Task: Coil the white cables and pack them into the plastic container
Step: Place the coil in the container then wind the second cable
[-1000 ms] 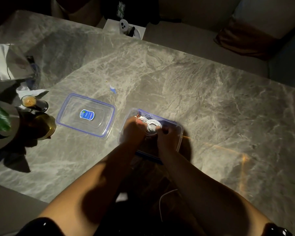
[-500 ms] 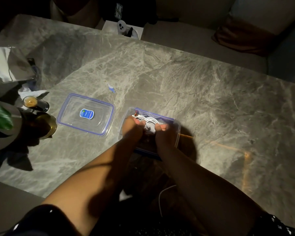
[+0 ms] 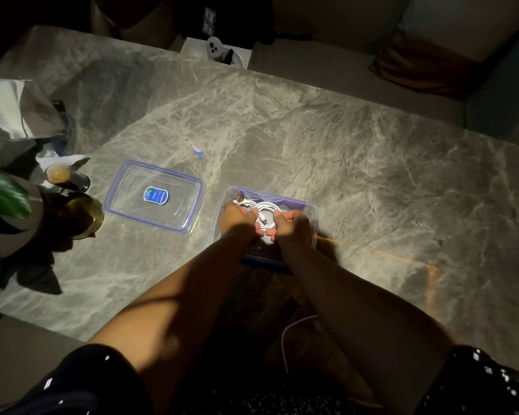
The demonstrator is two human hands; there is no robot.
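Container [image 3: 310,211] holds coiled white cables [image 3: 265,208]; both hands [image 3: 265,224] clamped on coil; lid [image 3: 155,196] beside, empty.

You are sitting in what looks like a dim home living room. You are working at a grey marble-patterned table [image 3: 357,163], and beyond its far edge a beige sofa [image 3: 327,76] is running along, with a brown cushion [image 3: 417,67] lying at its right end. By the table's left edge a green houseplant leaf [image 3: 3,190] is showing, and a small glass of drink [image 3: 59,175] and crumpled paper [image 3: 9,106] are sitting nearby.
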